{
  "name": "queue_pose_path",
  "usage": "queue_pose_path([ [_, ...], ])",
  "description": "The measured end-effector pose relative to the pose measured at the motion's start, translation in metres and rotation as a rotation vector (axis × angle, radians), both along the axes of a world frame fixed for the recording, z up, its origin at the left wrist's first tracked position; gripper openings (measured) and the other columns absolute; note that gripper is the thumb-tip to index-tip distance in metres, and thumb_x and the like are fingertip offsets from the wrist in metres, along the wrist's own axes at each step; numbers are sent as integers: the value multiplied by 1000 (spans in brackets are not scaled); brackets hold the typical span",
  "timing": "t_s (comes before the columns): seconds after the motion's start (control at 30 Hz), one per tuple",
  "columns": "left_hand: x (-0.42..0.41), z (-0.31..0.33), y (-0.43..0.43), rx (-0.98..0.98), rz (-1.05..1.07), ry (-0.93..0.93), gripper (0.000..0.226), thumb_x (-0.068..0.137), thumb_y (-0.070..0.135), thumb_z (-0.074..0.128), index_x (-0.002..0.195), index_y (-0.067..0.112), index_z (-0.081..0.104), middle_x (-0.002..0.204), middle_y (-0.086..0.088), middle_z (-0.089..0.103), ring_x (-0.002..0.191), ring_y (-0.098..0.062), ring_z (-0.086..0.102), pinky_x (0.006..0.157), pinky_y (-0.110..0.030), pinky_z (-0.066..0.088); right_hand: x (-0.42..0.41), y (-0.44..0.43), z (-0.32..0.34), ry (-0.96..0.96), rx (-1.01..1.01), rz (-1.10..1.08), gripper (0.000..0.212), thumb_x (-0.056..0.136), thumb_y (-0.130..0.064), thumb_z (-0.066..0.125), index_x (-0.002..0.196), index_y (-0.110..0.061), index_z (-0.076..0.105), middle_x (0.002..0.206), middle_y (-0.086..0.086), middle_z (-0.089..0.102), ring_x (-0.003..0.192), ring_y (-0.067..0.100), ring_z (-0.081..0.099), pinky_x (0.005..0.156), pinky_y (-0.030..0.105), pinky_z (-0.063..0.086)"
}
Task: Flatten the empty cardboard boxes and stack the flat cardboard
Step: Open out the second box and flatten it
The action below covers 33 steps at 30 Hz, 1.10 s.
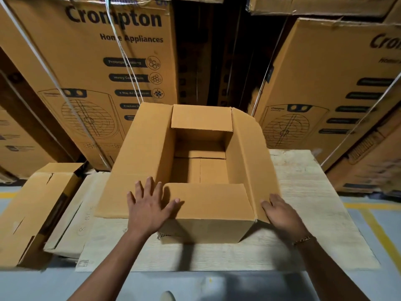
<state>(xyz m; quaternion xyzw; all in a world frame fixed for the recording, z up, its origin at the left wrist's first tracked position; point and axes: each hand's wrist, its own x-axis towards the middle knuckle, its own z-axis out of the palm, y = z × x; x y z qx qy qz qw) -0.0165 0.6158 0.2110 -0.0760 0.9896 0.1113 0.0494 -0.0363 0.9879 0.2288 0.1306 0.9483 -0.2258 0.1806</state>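
Observation:
An open brown cardboard box (208, 227) stands upright on a pale flat board (303, 192), all its top flaps spread out and its inside empty. My left hand (149, 207) lies flat, fingers apart, on the near left corner where the left flap meets the near flap. At the near end of the right flap, my right hand (280, 211) rests against the flap's outer side with its fingers extended. Neither hand is closed around anything.
A second brown box (36, 213) lies tilted at the left, beside a pale flat carton (69, 222). Tall strapped appliance cartons (91, 68) (338, 88) wall off the back. Grey floor with yellow lines (377, 229) runs along the right.

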Motion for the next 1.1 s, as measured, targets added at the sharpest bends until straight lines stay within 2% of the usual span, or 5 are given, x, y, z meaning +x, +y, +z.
queue_pose_path([
  [0.27, -24, 18, 15, -126, 89, -143, 97, 79, 92, 8, 145, 31, 45, 154, -6, 18, 136, -36, 25, 101, -59, 36, -13, -25, -21, -166, -468, -159, 104, 65, -101, 37, 137, -30, 61, 91, -18, 60, 75, 7, 54, 56, 27, 44],
  [0.4, -41, 21, 25, -305, -61, -191, 96, 84, 87, 2, 149, 30, 43, 167, -6, 2, 152, -38, -4, 110, -75, 11, -14, -22, -25, -114, -365, -108, 123, 55, -107, 34, 145, -25, 53, 139, -4, 61, 109, 20, 62, 62, 27, 48],
  [0.57, -63, 26, 42, -173, -216, -289, 100, 84, 87, -2, 151, 30, 43, 163, -5, 31, 155, -32, 7, 114, -70, -17, -6, -19, -21, -68, -359, -127, 120, 56, -106, 33, 146, -28, 51, 104, -4, 57, 71, 13, 52, 42, 19, 43],
  [0.83, -33, 134, 23, 630, 21, 33, 55, 86, 67, 50, 68, 17, 63, 59, 1, 56, 63, -20, 54, 75, -34, 49, -8, 10, -8, -71, -471, -150, 70, 89, -75, 41, 143, -32, 54, 123, 0, 62, 94, 20, 61, 72, 31, 51],
  [1.1, 6, 123, 0, 504, -353, -651, 70, 76, 68, 72, 137, 40, 54, 152, 9, 44, 143, -15, 36, 110, -31, 35, -14, -19, 17, 10, 12, 401, 114, 68, -89, 58, 160, -36, 17, 170, -8, -4, 155, 25, 1, 123, 56, 16],
])
